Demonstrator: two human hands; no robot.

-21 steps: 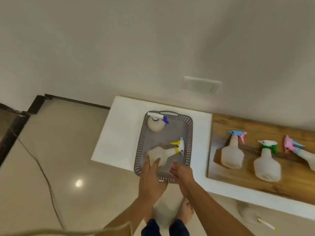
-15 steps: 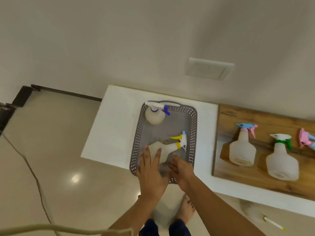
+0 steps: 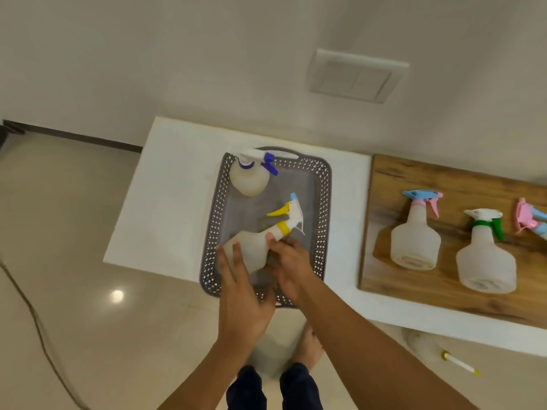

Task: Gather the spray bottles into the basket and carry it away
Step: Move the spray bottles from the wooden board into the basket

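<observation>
A grey perforated basket (image 3: pixel 324 208) sits on the white counter. Inside it a spray bottle with a blue trigger (image 3: pixel 250 176) stands upright at the far end. A yellow-trigger spray bottle (image 3: pixel 257 247) lies tilted in the near half. My right hand (image 3: pixel 291 267) grips this bottle near its neck. My left hand (image 3: pixel 241 294) rests flat against the bottle's base, fingers spread. On a wooden board (image 3: pixel 461 179) to the right stand a blue-and-pink-trigger bottle (image 3: pixel 416 238) and a green-trigger bottle (image 3: pixel 485 255). A pink-headed bottle (image 3: pixel 529 217) shows at the right edge.
The white counter (image 3: pixel 165 202) runs along the wall, its left end just beyond the basket. A switch plate (image 3: pixel 356 75) is on the wall above. A cable (image 3: pixel 32 315) trails over the tiled floor at left. A small stick (image 3: pixel 460 363) lies on the floor under the counter.
Both hands have moved forward into the basket. The right hand has closed on the yellow-trigger bottle's neck and the left hand lies on its base. The view has shifted left.
</observation>
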